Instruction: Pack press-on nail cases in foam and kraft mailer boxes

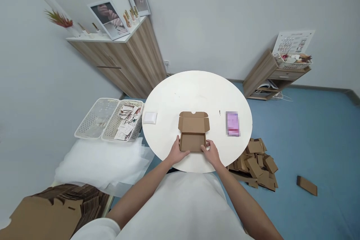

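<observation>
The smooth, white, rounded table bears your open, rectangular cardboard box near its edge by you, long axis left-right, lid pointing away. Your left hand pinches the near-left corner; your right hand, the right wall.

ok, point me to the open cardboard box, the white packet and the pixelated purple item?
Open cardboard box [192, 143]: head view, on its bare inner base.
White packet [150, 117]: head view, middle of its top face.
Pixelated purple item [233, 121]: head view, middle of its blurred face.
</observation>
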`<action>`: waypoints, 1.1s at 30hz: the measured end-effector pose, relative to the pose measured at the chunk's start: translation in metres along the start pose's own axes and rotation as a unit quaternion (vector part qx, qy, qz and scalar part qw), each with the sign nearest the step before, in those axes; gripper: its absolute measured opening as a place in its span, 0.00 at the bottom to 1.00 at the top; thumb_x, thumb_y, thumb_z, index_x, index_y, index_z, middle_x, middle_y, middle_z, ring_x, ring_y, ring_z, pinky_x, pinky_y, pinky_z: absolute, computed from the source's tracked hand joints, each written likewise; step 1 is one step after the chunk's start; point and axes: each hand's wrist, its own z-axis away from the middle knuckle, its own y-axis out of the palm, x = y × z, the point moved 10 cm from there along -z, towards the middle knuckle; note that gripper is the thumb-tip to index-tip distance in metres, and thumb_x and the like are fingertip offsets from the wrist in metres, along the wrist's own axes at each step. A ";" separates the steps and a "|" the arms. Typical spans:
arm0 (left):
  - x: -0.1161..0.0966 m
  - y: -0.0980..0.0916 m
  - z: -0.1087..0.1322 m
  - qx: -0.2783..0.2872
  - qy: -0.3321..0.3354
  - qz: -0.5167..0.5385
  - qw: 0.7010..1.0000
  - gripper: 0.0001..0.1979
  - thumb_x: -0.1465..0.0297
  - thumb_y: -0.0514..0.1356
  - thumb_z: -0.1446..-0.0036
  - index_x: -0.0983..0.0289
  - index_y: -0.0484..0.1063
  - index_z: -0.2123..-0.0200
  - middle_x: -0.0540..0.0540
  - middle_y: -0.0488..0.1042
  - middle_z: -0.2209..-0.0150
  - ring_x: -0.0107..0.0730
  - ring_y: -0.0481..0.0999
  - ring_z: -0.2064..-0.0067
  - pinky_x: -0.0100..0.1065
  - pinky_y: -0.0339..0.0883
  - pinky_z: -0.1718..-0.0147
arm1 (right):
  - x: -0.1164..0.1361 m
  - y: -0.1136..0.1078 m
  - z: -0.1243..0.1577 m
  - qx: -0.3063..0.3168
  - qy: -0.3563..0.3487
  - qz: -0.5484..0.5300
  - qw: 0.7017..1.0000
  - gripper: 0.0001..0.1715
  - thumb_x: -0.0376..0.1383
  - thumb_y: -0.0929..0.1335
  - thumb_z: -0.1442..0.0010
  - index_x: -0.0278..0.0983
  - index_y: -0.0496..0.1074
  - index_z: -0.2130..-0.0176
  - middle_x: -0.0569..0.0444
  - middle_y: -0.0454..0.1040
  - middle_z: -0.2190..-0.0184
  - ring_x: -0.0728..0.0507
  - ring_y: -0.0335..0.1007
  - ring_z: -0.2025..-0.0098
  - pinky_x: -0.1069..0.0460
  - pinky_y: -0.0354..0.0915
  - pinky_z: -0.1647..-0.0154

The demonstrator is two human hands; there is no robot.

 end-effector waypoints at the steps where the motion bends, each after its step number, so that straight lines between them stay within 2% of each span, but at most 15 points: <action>1: 0.001 0.001 -0.002 -0.009 -0.008 0.018 1.000 0.46 0.63 0.61 0.56 0.63 0.36 0.40 0.63 0.54 0.43 0.41 0.59 0.45 0.38 0.60 0.52 | -0.002 0.000 -0.001 0.005 0.002 -0.020 1.000 0.26 0.45 0.64 0.52 0.38 0.62 0.54 0.51 0.68 0.62 0.45 0.66 0.69 0.50 0.62 0.66; 5: -0.009 0.004 -0.015 -0.017 0.001 0.069 0.998 0.35 0.72 0.58 0.54 0.62 0.48 0.43 0.59 0.61 0.46 0.38 0.61 0.46 0.36 0.62 0.53 | -0.005 -0.001 -0.010 0.018 0.006 -0.093 0.995 0.29 0.44 0.63 0.51 0.36 0.60 0.50 0.48 0.66 0.56 0.48 0.65 0.73 0.50 0.64 0.67; 8: -0.020 0.005 -0.026 -0.014 0.004 0.093 0.996 0.32 0.76 0.55 0.55 0.62 0.51 0.44 0.57 0.61 0.46 0.35 0.60 0.45 0.34 0.61 0.51 | -0.006 -0.004 -0.019 0.015 0.007 -0.128 0.992 0.30 0.43 0.64 0.51 0.35 0.60 0.50 0.46 0.65 0.53 0.48 0.66 0.71 0.50 0.65 0.65; 13: -0.030 0.006 -0.039 -0.007 -0.009 0.095 0.995 0.34 0.78 0.51 0.56 0.60 0.51 0.43 0.53 0.59 0.44 0.35 0.60 0.44 0.34 0.60 0.50 | -0.006 -0.007 -0.031 0.017 0.009 -0.165 0.986 0.30 0.42 0.64 0.52 0.36 0.60 0.49 0.46 0.63 0.51 0.48 0.67 0.69 0.50 0.66 0.64; 23: -0.018 0.008 -0.038 -0.014 -0.033 0.079 0.996 0.38 0.76 0.52 0.55 0.61 0.42 0.40 0.55 0.53 0.40 0.37 0.53 0.41 0.37 0.57 0.47 | -0.003 -0.014 -0.029 0.025 0.011 -0.163 0.986 0.30 0.43 0.64 0.51 0.37 0.60 0.49 0.46 0.63 0.52 0.50 0.63 0.74 0.50 0.65 0.69; 29: -0.013 0.011 -0.041 -0.005 0.000 0.113 0.994 0.41 0.75 0.55 0.55 0.61 0.38 0.40 0.57 0.47 0.39 0.39 0.49 0.39 0.41 0.53 0.45 | -0.001 -0.021 -0.025 -0.043 0.005 -0.096 0.994 0.33 0.45 0.64 0.50 0.37 0.55 0.47 0.46 0.61 0.52 0.51 0.60 0.74 0.50 0.64 0.67; 33: -0.003 0.006 -0.040 0.002 -0.010 0.109 0.994 0.40 0.72 0.57 0.53 0.59 0.38 0.40 0.58 0.45 0.39 0.42 0.48 0.39 0.44 0.52 0.45 | 0.006 -0.037 -0.017 -0.126 -0.028 -0.046 0.991 0.33 0.46 0.63 0.49 0.37 0.53 0.47 0.45 0.59 0.53 0.52 0.55 0.77 0.50 0.63 0.69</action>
